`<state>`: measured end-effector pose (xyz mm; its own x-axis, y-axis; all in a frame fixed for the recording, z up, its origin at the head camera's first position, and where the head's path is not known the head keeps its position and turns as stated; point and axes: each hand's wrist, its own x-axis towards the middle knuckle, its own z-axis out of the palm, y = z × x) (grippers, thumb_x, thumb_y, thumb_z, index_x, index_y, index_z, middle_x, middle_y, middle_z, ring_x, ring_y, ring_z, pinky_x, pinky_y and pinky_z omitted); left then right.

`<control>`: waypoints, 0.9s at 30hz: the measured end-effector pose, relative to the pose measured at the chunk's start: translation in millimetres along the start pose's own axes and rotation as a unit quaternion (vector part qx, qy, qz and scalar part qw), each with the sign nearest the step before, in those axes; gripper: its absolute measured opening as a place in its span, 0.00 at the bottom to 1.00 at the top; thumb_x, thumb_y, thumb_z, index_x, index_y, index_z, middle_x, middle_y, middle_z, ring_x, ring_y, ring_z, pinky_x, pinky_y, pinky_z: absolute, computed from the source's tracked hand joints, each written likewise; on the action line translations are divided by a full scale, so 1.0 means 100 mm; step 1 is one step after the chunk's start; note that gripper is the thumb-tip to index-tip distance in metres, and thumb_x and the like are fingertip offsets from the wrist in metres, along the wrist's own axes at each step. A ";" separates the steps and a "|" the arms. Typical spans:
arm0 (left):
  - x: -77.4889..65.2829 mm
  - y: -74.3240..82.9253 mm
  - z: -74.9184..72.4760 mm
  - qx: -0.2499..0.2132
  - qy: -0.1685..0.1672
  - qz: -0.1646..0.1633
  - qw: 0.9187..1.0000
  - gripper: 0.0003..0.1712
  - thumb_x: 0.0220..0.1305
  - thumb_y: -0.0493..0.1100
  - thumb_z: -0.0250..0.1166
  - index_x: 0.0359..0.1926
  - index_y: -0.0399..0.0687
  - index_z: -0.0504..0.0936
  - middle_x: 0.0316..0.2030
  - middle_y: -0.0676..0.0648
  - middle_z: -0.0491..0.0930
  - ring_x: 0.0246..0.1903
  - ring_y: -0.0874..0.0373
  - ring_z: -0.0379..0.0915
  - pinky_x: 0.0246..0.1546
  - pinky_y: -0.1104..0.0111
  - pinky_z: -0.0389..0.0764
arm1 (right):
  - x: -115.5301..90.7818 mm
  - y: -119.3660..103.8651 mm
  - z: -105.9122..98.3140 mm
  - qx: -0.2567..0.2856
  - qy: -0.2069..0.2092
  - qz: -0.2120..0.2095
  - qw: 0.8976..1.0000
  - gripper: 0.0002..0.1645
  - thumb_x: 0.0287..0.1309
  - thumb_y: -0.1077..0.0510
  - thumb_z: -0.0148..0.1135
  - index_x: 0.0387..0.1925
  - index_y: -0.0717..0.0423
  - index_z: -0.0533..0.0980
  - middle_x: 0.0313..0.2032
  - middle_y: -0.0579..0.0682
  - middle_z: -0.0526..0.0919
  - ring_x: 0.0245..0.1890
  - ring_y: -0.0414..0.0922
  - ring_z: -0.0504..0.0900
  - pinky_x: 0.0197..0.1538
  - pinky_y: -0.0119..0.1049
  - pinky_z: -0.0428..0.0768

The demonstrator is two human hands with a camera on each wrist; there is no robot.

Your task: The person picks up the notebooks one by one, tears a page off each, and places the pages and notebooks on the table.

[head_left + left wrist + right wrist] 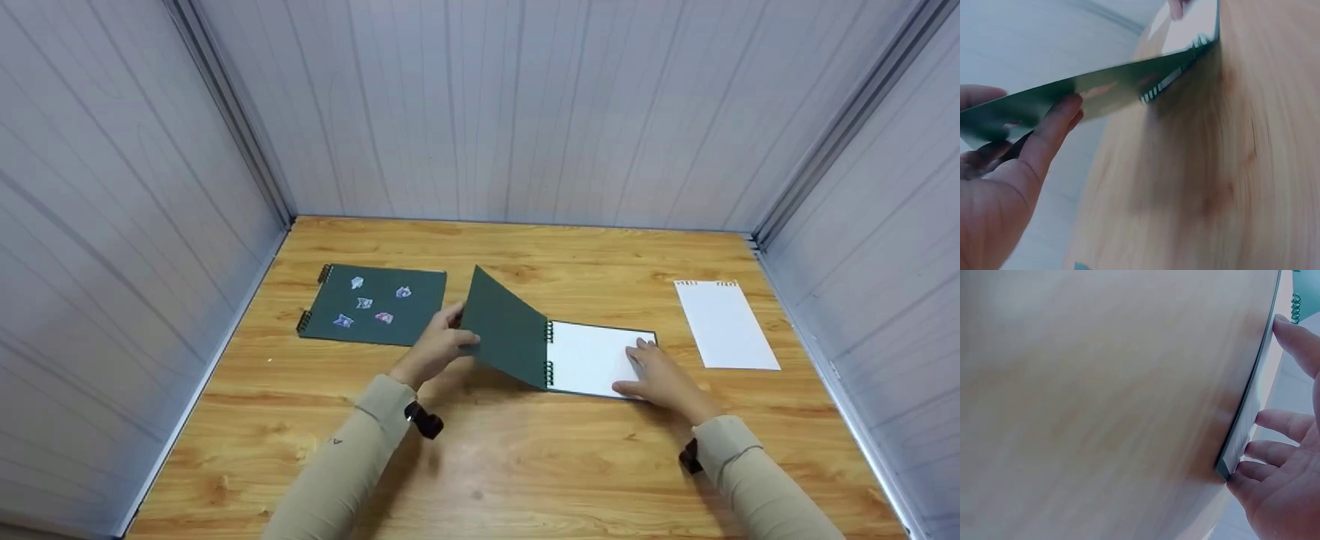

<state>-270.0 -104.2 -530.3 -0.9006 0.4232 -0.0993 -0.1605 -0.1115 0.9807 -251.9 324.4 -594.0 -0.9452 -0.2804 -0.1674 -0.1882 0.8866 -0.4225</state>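
A spiral-bound notebook lies unfolded near the middle of the table, its dark green cover raised at a slant and its white page flat. My left hand pinches the outer edge of that cover, thumb on one face and fingers on the other, as the left wrist view also shows. My right hand rests on the outer end of the white page with thumb and fingers spread, fingertips right at the edge. Green wire coils join cover and page. The raised cover partly overlaps my left fingers in the head view.
A second green notebook with several small animal-like stickers lies to the left, close to my left hand. On the right is a loose white sheet with a torn perforated top edge. Pale panels wall in the wooden table.
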 end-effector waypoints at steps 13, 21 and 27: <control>0.06 -0.11 0.60 0.100 0.013 0.101 0.990 0.47 0.70 0.32 0.65 0.86 0.41 0.56 0.81 0.33 0.62 0.74 0.31 0.71 0.66 0.55 0.85 | -0.01 -0.05 -0.02 0.025 0.003 0.005 1.000 0.56 0.67 0.38 0.75 0.76 0.75 0.66 0.80 0.78 0.58 0.81 0.76 0.56 0.81 0.71 0.57; 0.22 -0.39 0.92 0.175 -0.016 0.086 0.981 0.49 0.75 0.32 0.65 0.87 0.43 0.50 0.78 0.32 0.67 0.70 0.28 0.73 0.62 0.56 0.87 | -0.02 -0.01 -0.13 0.108 0.025 0.010 0.994 0.46 0.72 0.46 0.72 0.76 0.73 0.68 0.78 0.77 0.63 0.80 0.75 0.61 0.80 0.70 0.61; 0.30 -0.49 1.09 0.292 -0.016 0.110 0.950 0.51 0.73 0.30 0.66 0.87 0.38 0.48 0.82 0.31 0.60 0.73 0.34 0.72 0.67 0.58 0.83 | 0.02 -0.13 -0.35 0.198 0.071 0.001 0.978 0.36 0.78 0.50 0.65 0.72 0.73 0.72 0.71 0.74 0.75 0.73 0.72 0.74 0.76 0.65 0.72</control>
<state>-245.0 11.5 -562.6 -0.8724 0.4748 0.1157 0.2906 0.3136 0.9040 -260.9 325.1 -557.6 -0.9785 -0.1990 -0.0548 -0.0944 0.6679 -0.7382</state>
